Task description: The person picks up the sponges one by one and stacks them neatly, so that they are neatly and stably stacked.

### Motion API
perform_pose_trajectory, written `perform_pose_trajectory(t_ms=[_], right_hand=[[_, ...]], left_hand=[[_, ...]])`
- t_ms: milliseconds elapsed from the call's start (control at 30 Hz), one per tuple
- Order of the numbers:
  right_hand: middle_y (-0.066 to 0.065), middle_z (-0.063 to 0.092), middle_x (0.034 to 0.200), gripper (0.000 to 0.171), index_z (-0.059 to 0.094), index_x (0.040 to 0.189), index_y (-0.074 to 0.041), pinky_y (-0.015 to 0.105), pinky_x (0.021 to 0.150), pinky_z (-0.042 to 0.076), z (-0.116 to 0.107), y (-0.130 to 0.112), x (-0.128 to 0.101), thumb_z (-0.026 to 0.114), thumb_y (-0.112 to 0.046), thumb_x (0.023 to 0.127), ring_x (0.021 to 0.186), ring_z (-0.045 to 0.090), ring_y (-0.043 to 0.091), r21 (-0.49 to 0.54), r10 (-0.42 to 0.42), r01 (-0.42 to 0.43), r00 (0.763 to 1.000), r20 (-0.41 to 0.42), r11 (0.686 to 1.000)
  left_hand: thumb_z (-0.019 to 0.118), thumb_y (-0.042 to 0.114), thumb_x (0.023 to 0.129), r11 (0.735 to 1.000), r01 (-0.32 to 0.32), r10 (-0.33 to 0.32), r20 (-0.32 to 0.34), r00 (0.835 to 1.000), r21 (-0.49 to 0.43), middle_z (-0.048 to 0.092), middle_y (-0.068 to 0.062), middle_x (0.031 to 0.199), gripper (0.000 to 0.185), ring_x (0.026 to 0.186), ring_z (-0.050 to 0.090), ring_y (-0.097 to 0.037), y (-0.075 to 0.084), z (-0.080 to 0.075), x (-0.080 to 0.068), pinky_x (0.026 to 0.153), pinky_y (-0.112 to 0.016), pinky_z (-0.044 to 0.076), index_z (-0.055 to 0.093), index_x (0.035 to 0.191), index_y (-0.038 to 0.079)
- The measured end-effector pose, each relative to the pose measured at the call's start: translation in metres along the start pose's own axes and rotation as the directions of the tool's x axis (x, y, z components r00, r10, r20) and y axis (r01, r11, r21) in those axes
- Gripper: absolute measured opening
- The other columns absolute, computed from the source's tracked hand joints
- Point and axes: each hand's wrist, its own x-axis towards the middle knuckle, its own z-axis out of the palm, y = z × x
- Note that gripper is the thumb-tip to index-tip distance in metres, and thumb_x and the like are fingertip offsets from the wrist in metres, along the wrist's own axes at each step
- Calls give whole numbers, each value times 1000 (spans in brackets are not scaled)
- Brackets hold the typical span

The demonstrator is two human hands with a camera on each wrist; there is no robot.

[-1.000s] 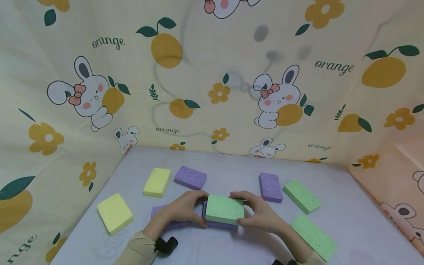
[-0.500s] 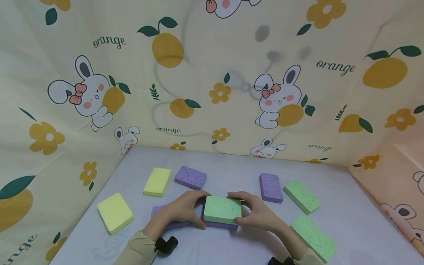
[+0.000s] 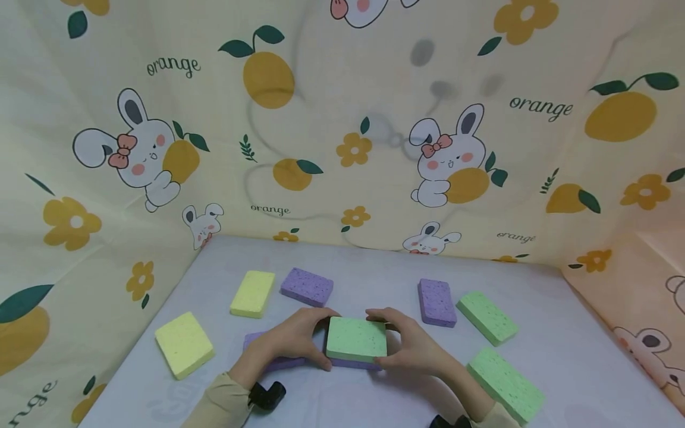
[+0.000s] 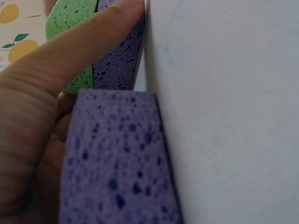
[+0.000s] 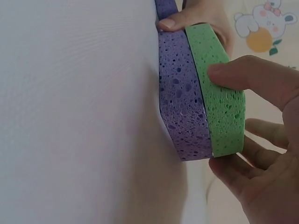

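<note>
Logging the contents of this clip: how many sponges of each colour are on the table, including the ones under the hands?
Yellow sponges: 2
Purple sponges: 4
Green sponges: 3
Total: 9 sponges

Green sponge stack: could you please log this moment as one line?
left hand grips stack | right hand grips stack | green sponge atop purple sponge | on table
</note>
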Motion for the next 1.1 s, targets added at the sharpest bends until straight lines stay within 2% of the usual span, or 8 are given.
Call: perform_pose_trajectory(t_ms=[200, 467, 633, 767, 867, 1000, 1100], right_hand=[[6, 51, 120, 78, 44, 127, -1, 44, 89, 43, -5, -26, 0, 82, -7, 59, 107, 49, 27, 30, 24, -23, 999, -25, 999], [11, 52, 120, 73, 46, 125, -4, 42, 90, 42, -5, -33, 1, 81, -7, 61, 105, 51, 27, -5, 65, -65, 998, -5, 998], [13, 52, 120, 72, 46, 125, -5, 45, 91, 41, -4, -33, 1, 80, -8, 62, 104, 52, 26, -10, 79, -79, 997, 0, 997], [13, 53, 120, 72, 47, 125, -3, 43, 90, 42, -2, -31, 2, 80, -9, 61, 103, 53, 25, -25, 74, -74, 997, -3, 997], [9, 53, 120, 76, 47, 125, -4, 39, 90, 43, 2, -16, 2, 83, -14, 59, 103, 53, 21, -36, 72, -72, 997, -14, 997], [0, 53, 121, 82, 47, 127, -11, 35, 90, 42, 7, 5, 1, 84, -28, 56, 104, 52, 13, -66, 76, -77, 997, -23, 995], [-2, 53, 120, 83, 46, 127, -14, 36, 90, 42, 8, 9, 0, 84, -35, 56, 104, 52, 13, -92, 67, -69, 997, -28, 993]], left_hand=[[82, 47, 51, 1000, 6, -6, 2, 1000, 5, 50, 18, 113, 83, 107, 45, -2, 2, -1, -1, 94, -27, 36, 48, 123, 23], [82, 45, 52, 1000, -21, 21, -5, 1000, 10, 51, 16, 113, 81, 107, 46, -4, 2, -2, -2, 94, -27, 37, 49, 122, 21], [83, 46, 51, 1000, 5, -5, -4, 1000, 9, 51, 18, 112, 82, 107, 45, -2, 4, -1, -2, 94, -27, 36, 49, 122, 23], [83, 47, 51, 1000, 19, -19, -3, 1000, 15, 50, 18, 113, 82, 107, 45, -3, 4, -1, -2, 95, -27, 36, 49, 122, 24], [83, 46, 51, 1000, 11, -11, -4, 1000, 19, 51, 17, 113, 82, 108, 45, -4, 5, -2, -3, 95, -29, 36, 49, 122, 23], [83, 46, 51, 1000, 10, -10, -3, 1000, 25, 51, 16, 113, 82, 107, 45, -4, 5, -2, -4, 95, -29, 36, 49, 122, 22], [82, 47, 51, 999, 14, -14, -1, 1000, 30, 50, 18, 113, 82, 107, 45, -3, 6, -2, -2, 95, -28, 36, 49, 122, 23]])
